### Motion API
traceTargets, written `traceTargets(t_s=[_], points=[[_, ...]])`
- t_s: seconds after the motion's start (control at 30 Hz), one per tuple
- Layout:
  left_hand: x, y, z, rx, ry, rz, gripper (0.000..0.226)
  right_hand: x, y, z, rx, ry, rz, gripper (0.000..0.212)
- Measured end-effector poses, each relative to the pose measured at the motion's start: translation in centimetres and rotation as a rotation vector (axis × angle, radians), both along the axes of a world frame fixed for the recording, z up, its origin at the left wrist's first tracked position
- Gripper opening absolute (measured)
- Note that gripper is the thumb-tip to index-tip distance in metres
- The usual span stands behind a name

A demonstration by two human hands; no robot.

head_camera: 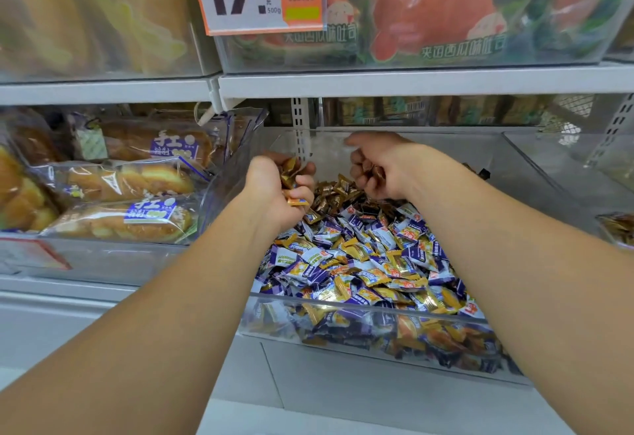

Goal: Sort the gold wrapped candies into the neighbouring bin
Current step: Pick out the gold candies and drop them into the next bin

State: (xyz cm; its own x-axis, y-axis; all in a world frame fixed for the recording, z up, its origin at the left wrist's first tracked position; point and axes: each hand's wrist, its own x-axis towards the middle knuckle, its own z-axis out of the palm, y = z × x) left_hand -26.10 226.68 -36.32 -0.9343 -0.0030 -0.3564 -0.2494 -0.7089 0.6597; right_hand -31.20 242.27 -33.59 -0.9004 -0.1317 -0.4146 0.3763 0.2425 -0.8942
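head view: both hands are reaching over the clear bin [360,300] of mixed candies. left hand [279,191] is clutching a bunch of gold candies [291,168], fingers curled round them. right hand [372,168] is curling its fingers around a brown-gold candy [377,172]. more gold candies are lying in a pile [334,192] at the far end of the bin, purple candies [360,263] nearer. bread bags [130,194] are sitting in the left bin.
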Motion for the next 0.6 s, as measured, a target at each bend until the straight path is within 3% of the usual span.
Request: traceTargets(t_s=[0.07,0.1,0.17,0.23,0.33,0.43,0.5,0.6], points=[[-0.1,0.6,0.0,-0.187,-0.015,0.028,0.015,-0.4,-1.0,-0.7,0.562,0.387,0.123,0.023],[-0.2,0.8,-0.1,-0.371,-0.014,0.051,0.016,-0.7,-1.3,-1.5,0.789,0.564,0.214,0.024],[-0.7,0.6,-1.1,-1.005,0.075,0.108,0.023,-1.4,-1.5,-3.2,1.098,0.647,0.402,0.033],[-1.1,0.0,-2.3,-1.649,0.241,0.023,0.021,-1.7,-1.4,-4.3,1.234,0.603,0.515,0.028],[-1.1,-0.4,-2.8,-2.047,0.154,-0.204,0.029,-1.7,-0.8,-4.4,1.245,0.618,0.505,0.022],[-1.1,-0.2,-3.0,-2.151,0.121,-0.293,0.034,-1.9,-0.2,-4.2,1.172,0.629,0.453,0.018],[-1.1,-0.2,-3.1,-2.143,0.127,-0.254,0.032,-1.9,0.1,-3.5,0.968,0.571,0.372,0.021],[-1.2,-0.3,-3.1,-2.101,0.126,-0.245,0.034,-1.0,0.5,-2.0,0.393,0.296,0.161,0.03]])
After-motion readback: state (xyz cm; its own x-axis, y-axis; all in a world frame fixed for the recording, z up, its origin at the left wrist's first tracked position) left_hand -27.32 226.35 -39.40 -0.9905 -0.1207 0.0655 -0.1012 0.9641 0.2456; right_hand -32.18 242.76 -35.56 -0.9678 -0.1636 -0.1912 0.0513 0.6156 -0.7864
